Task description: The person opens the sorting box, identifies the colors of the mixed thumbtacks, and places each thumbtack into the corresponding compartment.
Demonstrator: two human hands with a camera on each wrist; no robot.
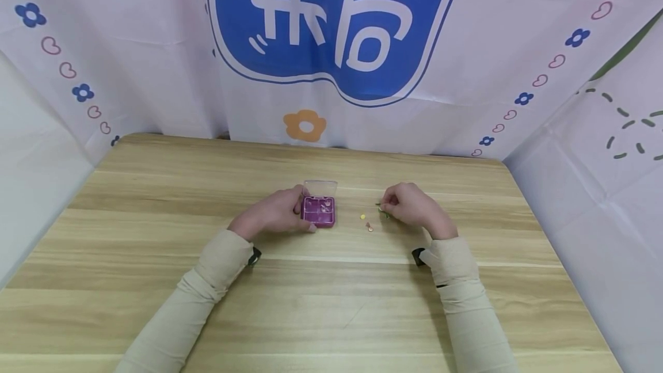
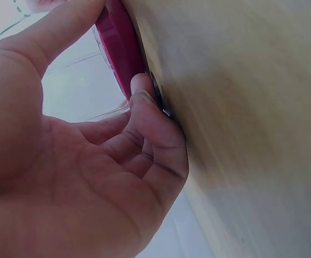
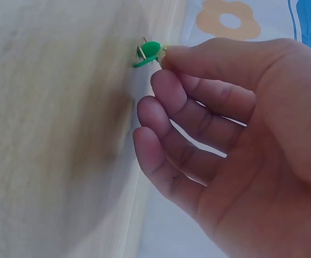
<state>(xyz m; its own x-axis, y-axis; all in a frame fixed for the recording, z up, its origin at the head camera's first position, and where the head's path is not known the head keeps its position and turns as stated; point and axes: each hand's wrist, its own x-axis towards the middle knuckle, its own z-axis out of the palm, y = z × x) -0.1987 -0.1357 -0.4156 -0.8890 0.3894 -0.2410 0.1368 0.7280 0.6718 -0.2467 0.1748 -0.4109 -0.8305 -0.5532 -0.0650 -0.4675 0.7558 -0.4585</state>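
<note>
My left hand holds a small purple compartment box on the table, thumb at its near side and fingers at its far side. Its clear lid stands raised at the back. Tiny shiny pieces lie in the right-hand compartments. To the right, my right hand is low over the table, thumb and index finger pinching a tiny pale-yellow piece. Right at those fingertips are small green pieces with thin gold pins, like stud earrings. I cannot tell whether the green ones are gripped too.
Between box and right hand lie a yellow piece and a small reddish and white piece. The wooden table ends at the back against a printed white cloth.
</note>
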